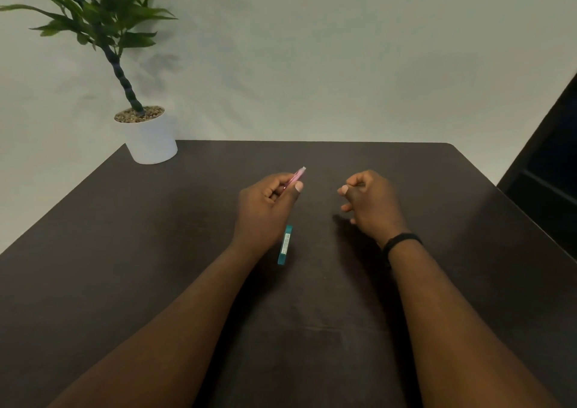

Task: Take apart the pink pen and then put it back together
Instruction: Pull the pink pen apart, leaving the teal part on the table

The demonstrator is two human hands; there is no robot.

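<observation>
Left hand (265, 207) held the pink pen (295, 178), fingers curled round the barrel, thumb laid along it near the upper end. Most of the pen was buried in the fist; only a short pink length and a pale end stuck out at the hand's 1 o'clock.

Right hand (370, 203) was raised over the table (125, 251), at 3 o'clock from the left, well apart from it. Fingers curled, thumb pressed against the forefinger as if pinching something small. Couldn't tell whether a pen part was in that pinch or nothing at all; too small to resolve.

Progress, my read: early or mid disassembly. No loose pen parts visible on the table, so no proof anything had come off. If the right hand did hold a tip or cap, one piece was off; the rest of the strip-down and all reassembly were left. Otherwise everything was left.

Orientation: the pen's long axis ran 7-to-1 o'clock in the head view, exposed end pointing away from the person and slightly right, tilted up off the table. Couldn't tell whether that pale end was the tip or the button.

Also there: a teal stick-shaped item (285, 245) lying flat just at 5 o'clock of the left wrist, a potted plant (150, 135) at the table's far-left corner, and a black band (402, 242) on the right wrist.
</observation>
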